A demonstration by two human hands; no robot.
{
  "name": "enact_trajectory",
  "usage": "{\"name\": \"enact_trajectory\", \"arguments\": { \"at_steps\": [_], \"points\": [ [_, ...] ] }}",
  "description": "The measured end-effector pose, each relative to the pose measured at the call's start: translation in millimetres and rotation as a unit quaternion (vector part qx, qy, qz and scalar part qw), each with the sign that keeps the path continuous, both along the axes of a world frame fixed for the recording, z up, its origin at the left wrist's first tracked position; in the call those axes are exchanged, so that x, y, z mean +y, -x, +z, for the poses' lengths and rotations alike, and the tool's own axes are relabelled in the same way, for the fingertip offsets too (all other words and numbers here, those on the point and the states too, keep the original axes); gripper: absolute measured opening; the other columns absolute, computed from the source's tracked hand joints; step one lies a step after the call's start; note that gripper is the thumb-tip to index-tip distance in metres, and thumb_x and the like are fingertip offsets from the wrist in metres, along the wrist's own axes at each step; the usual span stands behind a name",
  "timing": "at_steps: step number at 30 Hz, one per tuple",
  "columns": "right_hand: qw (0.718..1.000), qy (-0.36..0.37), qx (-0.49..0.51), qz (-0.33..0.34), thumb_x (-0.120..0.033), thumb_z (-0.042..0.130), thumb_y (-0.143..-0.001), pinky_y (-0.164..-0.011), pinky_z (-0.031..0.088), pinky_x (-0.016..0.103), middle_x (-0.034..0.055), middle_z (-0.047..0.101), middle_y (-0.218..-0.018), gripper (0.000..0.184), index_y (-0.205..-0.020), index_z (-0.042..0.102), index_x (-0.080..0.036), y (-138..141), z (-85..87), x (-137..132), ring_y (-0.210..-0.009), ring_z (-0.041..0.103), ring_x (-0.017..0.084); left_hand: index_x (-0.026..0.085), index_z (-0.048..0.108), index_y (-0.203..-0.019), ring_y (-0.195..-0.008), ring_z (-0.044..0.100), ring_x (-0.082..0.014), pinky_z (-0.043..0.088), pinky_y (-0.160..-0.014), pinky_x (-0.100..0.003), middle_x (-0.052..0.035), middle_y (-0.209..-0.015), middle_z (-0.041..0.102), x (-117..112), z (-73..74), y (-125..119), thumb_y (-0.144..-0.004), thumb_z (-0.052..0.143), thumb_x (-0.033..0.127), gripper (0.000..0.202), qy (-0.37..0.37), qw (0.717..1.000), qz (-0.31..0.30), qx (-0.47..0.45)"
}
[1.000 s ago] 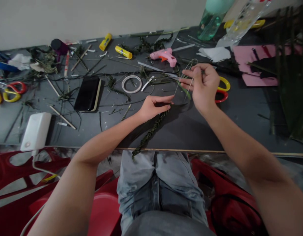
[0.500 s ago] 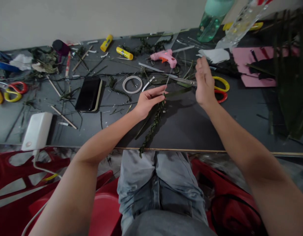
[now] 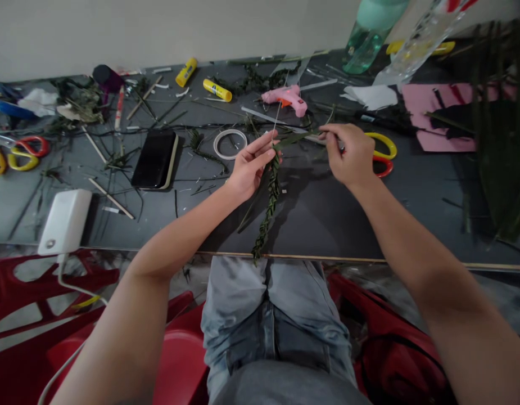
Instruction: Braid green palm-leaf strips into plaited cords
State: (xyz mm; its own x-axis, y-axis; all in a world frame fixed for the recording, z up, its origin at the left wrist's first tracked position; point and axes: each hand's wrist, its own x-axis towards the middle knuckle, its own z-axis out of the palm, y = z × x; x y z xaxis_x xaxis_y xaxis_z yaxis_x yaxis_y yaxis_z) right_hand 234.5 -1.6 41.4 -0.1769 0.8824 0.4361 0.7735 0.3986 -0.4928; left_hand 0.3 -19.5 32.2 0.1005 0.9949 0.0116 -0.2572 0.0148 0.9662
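Between the thumb and fingers of my left hand (image 3: 249,169) is the top end of a green braided leaf strip (image 3: 269,211). The braid hangs down toward the table's front edge. A loose flat leaf strand (image 3: 295,136) runs from its top to my right hand (image 3: 350,152), which pinches the far end. A thin pale strand (image 3: 277,117) stands up from the braid above my left fingers. Scissors with yellow and red handles (image 3: 385,147) lie behind my right hand, their blades partly hidden. Just beyond my hands lies a pink glue gun (image 3: 285,100).
A roll of white tape (image 3: 230,144) and a black phone (image 3: 153,160) lie to the left. A white power bank (image 3: 64,222) with a cable sits at the front edge. Two yellow glue sticks (image 3: 217,90), a green bottle (image 3: 369,36) and pink paper (image 3: 439,121) are farther back. Leaf scraps litter the table.
My right hand has gone from stretched fingers to a pinch on the leaf strand. My left hand has risen slightly with the braid, which now hangs more upright.
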Motion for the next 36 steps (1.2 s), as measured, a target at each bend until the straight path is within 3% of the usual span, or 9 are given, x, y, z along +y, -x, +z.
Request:
{"name": "enact_trajectory", "arguments": {
  "at_steps": [5, 10, 16, 20, 23, 25, 29, 32, 36],
  "points": [
    [0.994, 0.011, 0.086, -0.073, -0.056, 0.023, -0.103, -0.090, 0.056, 0.049, 0.0094, 0.073, -0.097, 0.052, -0.113, 0.064, -0.025, 8, -12.4, 4, -0.097, 0.071, 0.027, 0.030, 0.071, -0.118, -0.128, 0.063, -0.0291, 0.056, -0.102, -0.043, -0.0004, -0.120, 0.074, -5, 2.3, -4, -0.077, 0.081, 0.038, 0.043, 0.014, 1.000, -0.017, 0.013],
    [0.977, 0.077, 0.198, -0.019, -0.067, 0.034, -0.098, -0.068, 0.058, 0.041, 0.0050, 0.071, -0.081, 0.053, -0.107, 0.066, -0.025, 34, -19.8, -6, -0.068, 0.069, 0.021, 0.028, 0.073, -0.114, -0.128, 0.063, -0.0295, 0.055, -0.105, -0.045, -0.0038, -0.115, 0.076, -7, -5.5, -10, -0.074, 0.083, 0.037, 0.043, 0.007, 0.999, -0.031, 0.020],
    [0.986, 0.049, 0.153, 0.049, -0.048, 0.050, -0.095, -0.073, 0.056, 0.040, 0.0052, 0.073, -0.081, 0.034, -0.084, 0.072, -0.025, 53, -3.7, -37, -0.072, 0.067, 0.022, 0.025, 0.075, -0.112, -0.130, 0.062, -0.0279, 0.050, -0.111, -0.044, -0.0056, -0.113, 0.077, -3, -22.0, -10, -0.070, 0.086, 0.036, 0.045, -0.015, 1.000, -0.010, 0.025],
    [0.985, 0.044, 0.151, 0.068, -0.056, 0.048, -0.095, -0.077, 0.055, 0.041, 0.0050, 0.069, -0.077, 0.040, -0.086, 0.072, -0.025, 55, 1.6, -46, -0.076, 0.066, 0.023, 0.024, 0.076, -0.110, -0.127, 0.064, -0.0275, 0.050, -0.112, -0.043, -0.0057, -0.113, 0.078, -3, -25.2, -11, -0.067, 0.087, 0.034, 0.045, -0.029, 0.999, 0.000, 0.016],
    [0.974, 0.056, 0.217, 0.033, -0.064, 0.047, -0.094, -0.076, 0.055, 0.041, 0.0051, 0.068, -0.077, 0.047, -0.084, 0.070, -0.025, 58, -7.6, -40, -0.074, 0.066, 0.022, 0.023, 0.075, -0.111, -0.128, 0.063, -0.0277, 0.050, -0.112, -0.044, -0.0064, -0.116, 0.077, -6, -24.6, -14, -0.067, 0.088, 0.032, 0.047, -0.025, 1.000, 0.004, 0.014],
    [0.945, 0.109, 0.309, 0.019, -0.065, 0.046, -0.094, -0.063, 0.054, 0.037, 0.0034, 0.066, -0.074, 0.047, -0.087, 0.069, -0.025, 61, -17.0, -31, -0.062, 0.062, 0.018, 0.024, 0.075, -0.112, -0.129, 0.062, -0.0276, 0.050, -0.113, -0.045, -0.0062, -0.117, 0.076, -8, -23.5, -15, -0.067, 0.088, 0.032, 0.047, -0.012, 1.000, 0.010, 0.015],
    [0.838, 0.264, 0.476, 0.038, -0.061, 0.062, -0.087, -0.043, 0.043, 0.026, -0.0018, 0.062, -0.071, 0.037, -0.099, 0.065, -0.026, 61, -25.3, -17, -0.050, 0.051, 0.011, 0.025, 0.076, -0.109, -0.123, 0.066, -0.0270, 0.051, -0.112, -0.046, -0.0044, -0.114, 0.078, -10, -21.5, -16, -0.064, 0.090, 0.037, 0.048, -0.001, 1.000, 0.008, -0.006],
    [0.779, 0.330, 0.531, 0.038, -0.045, 0.069, -0.088, -0.045, 0.043, 0.021, -0.0039, 0.058, -0.070, 0.024, -0.094, 0.061, -0.023, 58, -17.1, -16, -0.052, 0.051, 0.008, 0.024, 0.077, -0.107, -0.120, 0.069, -0.0272, 0.051, -0.111, -0.046, -0.0045, -0.109, 0.079, -9, -21.6, -15, -0.061, 0.092, 0.041, 0.052, -0.016, 1.000, -0.003, -0.022],
    [0.740, 0.381, 0.555, -0.015, -0.023, 0.065, -0.093, -0.051, 0.047, 0.015, -0.0045, 0.054, -0.065, 0.017, -0.079, 0.059, -0.019, 58, -1.2, -21, -0.055, 0.053, 0.005, 0.022, 0.078, -0.108, -0.120, 0.069, -0.0293, 0.050, -0.111, -0.047, -0.0074, -0.108, 0.079, -7, -22.7, -15, -0.060, 0.093, 0.040, 0.054, -0.047, 0.999, -0.006, -0.023]
  ]
}}
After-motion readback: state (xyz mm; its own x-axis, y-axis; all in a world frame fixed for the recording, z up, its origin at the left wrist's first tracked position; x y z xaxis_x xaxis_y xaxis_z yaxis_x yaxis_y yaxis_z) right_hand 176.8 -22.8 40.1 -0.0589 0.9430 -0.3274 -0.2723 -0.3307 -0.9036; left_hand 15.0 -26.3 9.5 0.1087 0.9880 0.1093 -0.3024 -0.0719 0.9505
